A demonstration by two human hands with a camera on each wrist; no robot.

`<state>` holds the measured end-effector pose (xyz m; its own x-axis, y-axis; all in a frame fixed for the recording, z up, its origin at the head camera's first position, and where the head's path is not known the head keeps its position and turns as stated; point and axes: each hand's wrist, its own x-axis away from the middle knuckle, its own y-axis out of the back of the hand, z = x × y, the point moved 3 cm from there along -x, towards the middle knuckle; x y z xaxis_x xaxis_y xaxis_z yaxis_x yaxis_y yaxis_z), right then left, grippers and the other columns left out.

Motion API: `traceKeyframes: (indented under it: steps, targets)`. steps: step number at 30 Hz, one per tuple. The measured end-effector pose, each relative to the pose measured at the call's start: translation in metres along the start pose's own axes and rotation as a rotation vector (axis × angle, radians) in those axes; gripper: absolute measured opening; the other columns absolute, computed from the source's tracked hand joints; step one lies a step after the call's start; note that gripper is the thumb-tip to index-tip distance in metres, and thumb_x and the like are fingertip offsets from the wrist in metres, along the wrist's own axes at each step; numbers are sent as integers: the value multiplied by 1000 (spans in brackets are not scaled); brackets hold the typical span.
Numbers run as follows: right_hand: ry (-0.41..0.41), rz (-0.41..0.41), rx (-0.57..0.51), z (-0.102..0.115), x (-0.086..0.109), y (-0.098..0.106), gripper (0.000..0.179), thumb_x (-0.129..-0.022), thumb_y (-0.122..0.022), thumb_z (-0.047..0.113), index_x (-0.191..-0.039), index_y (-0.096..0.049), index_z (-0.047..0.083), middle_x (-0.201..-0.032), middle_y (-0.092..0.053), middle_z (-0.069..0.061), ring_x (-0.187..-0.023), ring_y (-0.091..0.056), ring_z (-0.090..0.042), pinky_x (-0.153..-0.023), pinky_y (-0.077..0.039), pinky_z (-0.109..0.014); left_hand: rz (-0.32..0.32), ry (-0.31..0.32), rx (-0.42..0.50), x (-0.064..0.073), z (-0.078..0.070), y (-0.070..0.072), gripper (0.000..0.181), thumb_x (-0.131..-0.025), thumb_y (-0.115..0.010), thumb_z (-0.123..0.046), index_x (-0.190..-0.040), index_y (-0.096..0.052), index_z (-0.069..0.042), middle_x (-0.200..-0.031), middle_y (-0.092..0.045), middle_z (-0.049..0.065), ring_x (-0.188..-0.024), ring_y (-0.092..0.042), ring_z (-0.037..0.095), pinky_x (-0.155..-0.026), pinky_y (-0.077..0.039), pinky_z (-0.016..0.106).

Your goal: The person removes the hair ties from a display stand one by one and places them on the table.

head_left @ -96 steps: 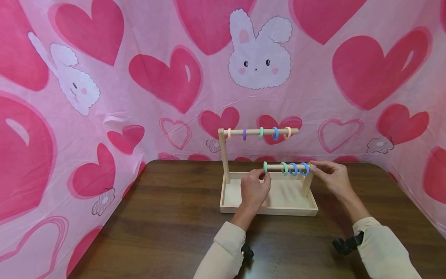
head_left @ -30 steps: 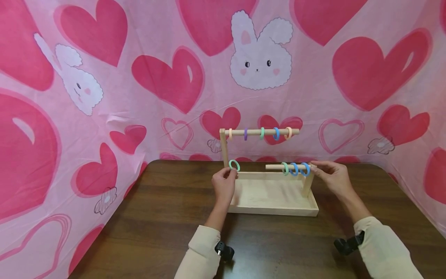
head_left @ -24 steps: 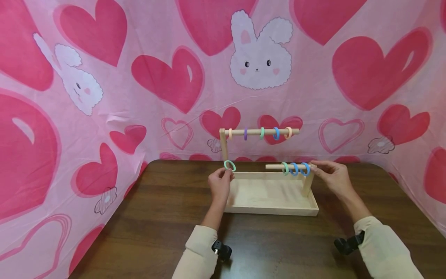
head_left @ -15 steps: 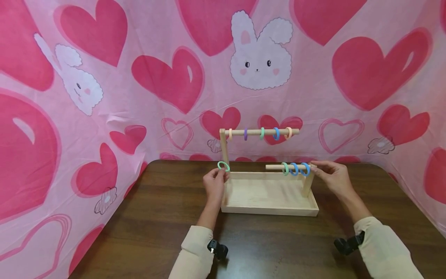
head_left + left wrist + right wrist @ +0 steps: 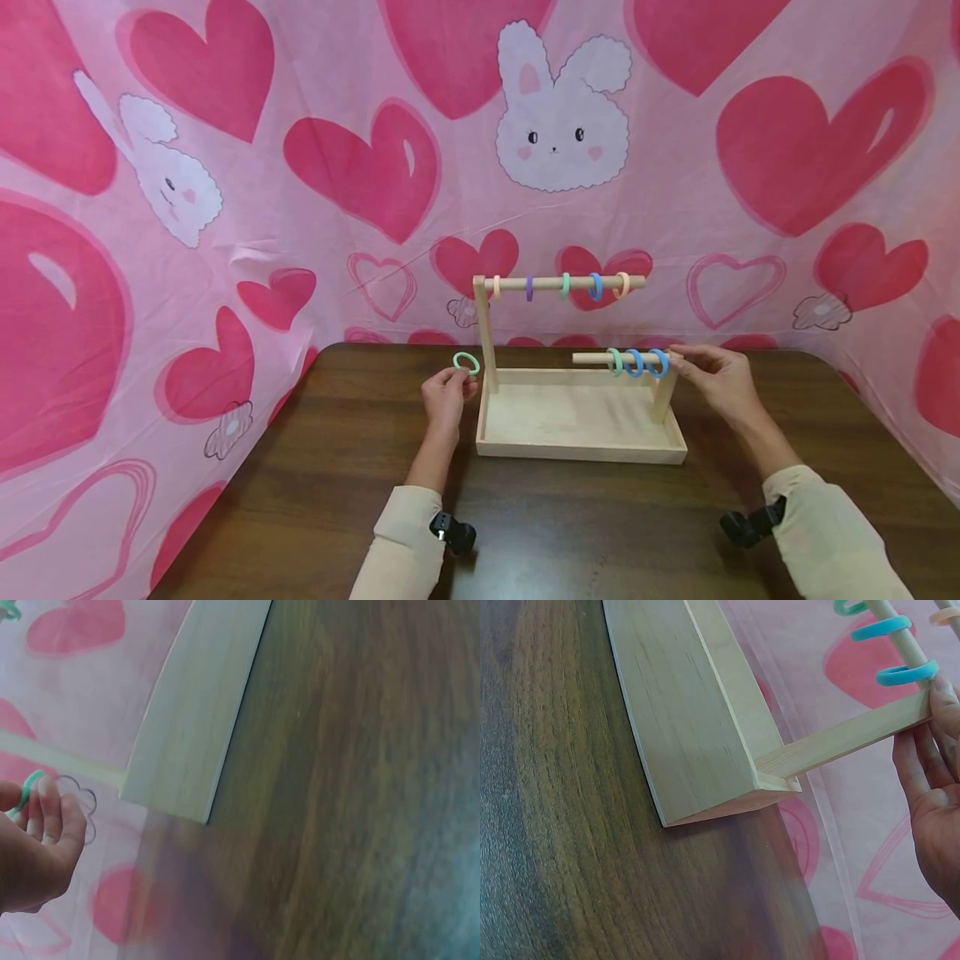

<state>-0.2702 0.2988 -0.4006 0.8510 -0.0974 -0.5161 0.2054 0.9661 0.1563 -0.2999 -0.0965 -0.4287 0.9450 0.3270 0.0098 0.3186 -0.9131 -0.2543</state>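
Note:
My left hand [image 5: 444, 402] pinches a green ring [image 5: 467, 363] between thumb and fingers, just left of the wooden stand's tall post [image 5: 485, 333]. In the left wrist view part of the same green ring [image 5: 30, 787] shows above the fingertips. My right hand [image 5: 720, 379] grips the top of the short right post [image 5: 663, 396], thumb against the end of the lower bar [image 5: 588, 358]. On that bar hang a green ring [image 5: 614, 362] and two blue rings [image 5: 634, 362]. The right wrist view shows the right hand [image 5: 937, 780] around the post top, close to a blue ring [image 5: 906, 673].
The upper bar [image 5: 547, 283] carries several rings, among them a purple ring [image 5: 529, 288]. Both posts rise from a shallow wooden tray [image 5: 581, 453] on the dark wooden table [image 5: 360, 433]. A pink cloth with hearts [image 5: 360, 175] hangs behind.
The left hand has drawn the green ring off the lower bar's free end and carried it left, past the tall post. The right hand has stayed on the short post.

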Motion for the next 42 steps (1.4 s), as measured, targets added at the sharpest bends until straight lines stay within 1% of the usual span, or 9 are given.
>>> traceKeyframes:
  steps: [6,10,13,16,21,23,32,39,42]
  targets:
    - [-3,-3,28,-2,-1,1,23,-89,-69,-10,-111,-74,-6,-92,-74,31,-83,-67,13,-72,-52,-6,45,76,-23,-2,3,9,19,-95,-59,-2,-101,-65,15,-62,-65,-5,-56,-63,3,-63,-59,22]
    - [-12,-8,60,-1,-1,1,23,-90,-70,-8,-112,-75,-4,-91,-73,33,-83,-66,14,-71,-51,-7,92,130,-42,-2,4,14,23,-96,-58,-3,-108,-63,16,-62,-65,-6,-57,-64,3,-64,-59,22]
    - [-17,-9,67,0,-1,1,23,-90,-70,-7,-112,-75,-3,-91,-72,33,-82,-66,14,-71,-51,-7,136,152,-56,-1,3,17,26,-96,-58,-3,-111,-61,18,-62,-65,-5,-57,-63,3,-62,-58,21]
    - [-15,-11,67,1,0,1,22,-90,-70,-7,-112,-75,-4,-91,-72,33,-83,-66,14,-71,-51,-7,178,170,-77,1,1,20,24,-96,-58,-3,-108,-63,17,-62,-65,-5,-56,-63,4,-61,-57,21]
    - [-2,-9,46,2,-1,1,22,-90,-69,-8,-111,-74,-6,-93,-73,32,-85,-66,14,-72,-51,-6,230,215,-92,3,2,23,11,-95,-58,-3,-94,-66,5,-62,-65,-5,-56,-63,5,-61,-57,21]
    - [0,-6,33,2,-1,0,22,-90,-69,-9,-111,-74,-5,-93,-73,31,-86,-67,14,-72,-51,-6,252,232,-97,4,2,24,10,-94,-58,-3,-91,-65,2,-63,-65,-4,-57,-62,5,-61,-57,22]
    - [11,4,19,2,0,0,23,-90,-69,-10,-111,-74,-5,-93,-74,30,-85,-67,13,-72,-52,-7,356,306,-150,14,4,28,19,-97,-56,-5,-106,-62,10,-67,-65,-3,-61,-63,5,-63,-58,23]
    - [14,2,19,3,0,0,23,-89,-69,-10,-111,-75,-4,-92,-74,30,-84,-67,13,-71,-51,-7,477,339,-193,20,7,31,13,-95,-56,-6,-95,-66,3,-65,-65,-3,-62,-63,7,-64,-58,23]
    - [10,1,34,3,0,0,23,-90,-69,-9,-111,-75,-4,-92,-74,31,-83,-67,13,-71,-51,-7,538,356,-218,21,8,33,13,-96,-55,-7,-94,-65,1,-67,-65,-3,-63,-63,7,-65,-58,23]
